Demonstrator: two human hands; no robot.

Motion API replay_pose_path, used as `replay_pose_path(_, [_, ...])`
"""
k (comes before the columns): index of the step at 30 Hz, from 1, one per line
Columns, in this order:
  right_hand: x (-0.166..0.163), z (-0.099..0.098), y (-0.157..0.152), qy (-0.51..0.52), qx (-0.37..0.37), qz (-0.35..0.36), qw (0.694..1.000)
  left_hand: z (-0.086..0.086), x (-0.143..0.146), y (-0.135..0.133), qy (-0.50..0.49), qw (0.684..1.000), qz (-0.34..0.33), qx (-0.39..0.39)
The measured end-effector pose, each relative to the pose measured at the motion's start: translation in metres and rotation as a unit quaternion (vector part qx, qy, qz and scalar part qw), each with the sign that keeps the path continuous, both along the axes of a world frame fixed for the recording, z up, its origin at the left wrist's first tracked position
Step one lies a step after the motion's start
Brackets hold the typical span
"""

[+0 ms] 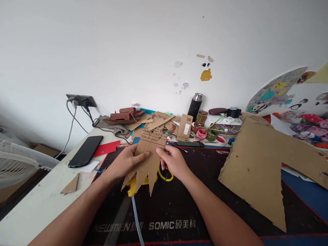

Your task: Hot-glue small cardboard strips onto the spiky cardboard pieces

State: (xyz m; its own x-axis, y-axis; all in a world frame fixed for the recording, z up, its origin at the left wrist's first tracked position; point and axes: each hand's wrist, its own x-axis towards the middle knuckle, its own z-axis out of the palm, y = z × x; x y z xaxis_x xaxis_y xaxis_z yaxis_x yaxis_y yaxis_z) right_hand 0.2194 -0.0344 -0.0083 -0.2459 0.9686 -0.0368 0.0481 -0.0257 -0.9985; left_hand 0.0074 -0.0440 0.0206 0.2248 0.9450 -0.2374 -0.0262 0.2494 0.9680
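Both my hands hold up a brown cardboard cutout (148,153) with pointed spikes along its lower edge and printed digits near its top. My left hand (128,161) grips its left side, thumb on the front face. On the right side, my right hand (173,161) pinches it between thumb and fingers. The piece hangs just above a black desk mat (179,205). Under the spikes lie a yellow glue gun (133,187) and a yellow ring (166,176).
A large cut cardboard sheet (258,167) lies at the right. A black phone (85,151) and red card (107,148) sit at the left on the white table (38,201). Cardboard scraps, a model boat (123,117), a black flask (195,106) and paint pots line the wall. A metal ruler (120,218) lies near me.
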Motion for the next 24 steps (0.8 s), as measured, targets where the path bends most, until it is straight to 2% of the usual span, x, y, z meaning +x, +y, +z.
replay_pose_path(6, [-0.001,-0.002,0.003,0.054,-0.002,-0.009,0.998,0.007,-0.003,0.000,0.012,1.000,-0.011,-0.004])
replay_pose_path(11, [-0.001,-0.003,0.005,0.066,-0.010,-0.011,0.998,0.005,-0.003,0.001,0.046,0.999,-0.020,0.014])
replay_pose_path(19, [-0.003,-0.010,0.004,-0.015,0.025,-0.034,0.999,-0.006,-0.006,0.003,0.087,0.993,-0.036,0.068])
replay_pose_path(24, [-0.002,-0.007,0.004,-0.040,0.026,-0.044,0.998,-0.008,-0.005,0.002,0.091,0.992,-0.032,0.078])
